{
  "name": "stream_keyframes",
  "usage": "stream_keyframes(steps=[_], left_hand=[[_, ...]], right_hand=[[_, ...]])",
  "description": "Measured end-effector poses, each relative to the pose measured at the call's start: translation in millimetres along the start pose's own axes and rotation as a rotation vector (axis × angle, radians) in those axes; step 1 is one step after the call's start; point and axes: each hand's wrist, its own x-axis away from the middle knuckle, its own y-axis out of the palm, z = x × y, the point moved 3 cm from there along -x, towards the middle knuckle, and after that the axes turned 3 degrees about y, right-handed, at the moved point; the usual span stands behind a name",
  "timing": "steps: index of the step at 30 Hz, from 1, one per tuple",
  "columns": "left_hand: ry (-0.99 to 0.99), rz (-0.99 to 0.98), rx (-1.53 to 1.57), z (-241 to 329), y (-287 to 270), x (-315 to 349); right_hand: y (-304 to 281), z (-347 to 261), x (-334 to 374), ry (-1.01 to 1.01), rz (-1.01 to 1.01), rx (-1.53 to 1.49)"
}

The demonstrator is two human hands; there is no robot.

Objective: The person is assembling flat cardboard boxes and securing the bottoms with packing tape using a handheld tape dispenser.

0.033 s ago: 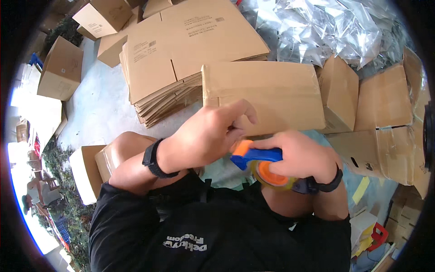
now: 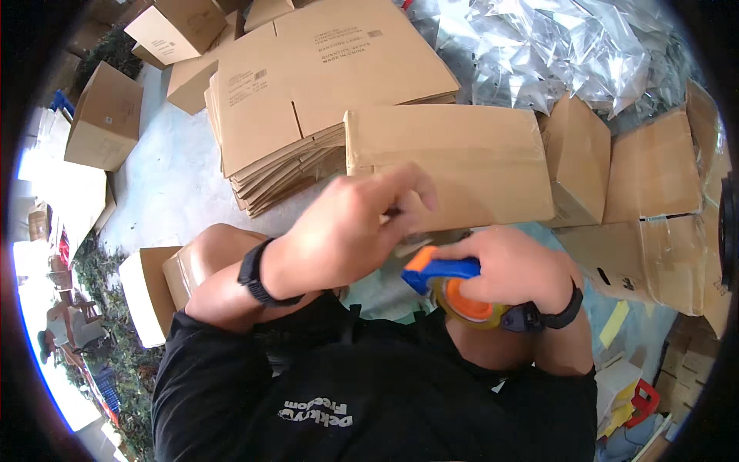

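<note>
- Pale concrete floor (image 2: 165, 189) lay littered with cardboard; a heap of silvery plastic bags (image 2: 554, 50) filled the far right.
- Tape dispenser (image 2: 454, 289), blue handle over an orange core, sat low and centre-right, just in front of the person's lap and right below the near edge of a closed brown carton (image 2: 454, 162).
- Right hand (image 2: 512, 269) was clenched around the dispenser from above, a black watch on its wrist.
- Left hand (image 2: 346, 231) hovered just left of the dispenser, fingers curled and pinched toward the carton's near edge; motion blur hid whether they gripped a tape end.
- Stack of flattened cartons (image 2: 308, 92) lay beyond, touching the closed carton's far left corner.
- Other boxes (image 2: 650, 169) stood to the right; their contents could not be seen.
</note>
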Motion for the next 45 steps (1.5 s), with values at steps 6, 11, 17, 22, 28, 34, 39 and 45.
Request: stream_keyframes(steps=[6,11,17,22,28,34,39,45], left_hand=[[0.322,0.317,0.316,16,-41,7],[0.387,0.325,0.767,-3,-45,-7],[0.743,0.280,0.071,3,-39,4],[1.024,0.210,-0.319,20,-27,10],[1.125,0.225,-0.485,18,-17,19],[1.084,0.112,-0.685,20,6,15],[0.859,-0.031,-0.701,29,10,12],[0.742,-0.068,-0.635,37,8,14]], right_hand=[[-3,46,-5,-0.157,0.334,-0.628],[-43,118,-25,0.049,0.569,-1.114],[-49,127,-33,0.391,0.836,-0.266],[-15,45,-33,0.051,0.590,-1.094],[20,-11,-44,-0.198,-0.256,-1.728],[-6,11,-33,-0.212,0.131,-1.507],[-33,27,-14,-0.103,0.379,-1.183],[-32,33,0,-0.116,0.337,-1.091]])
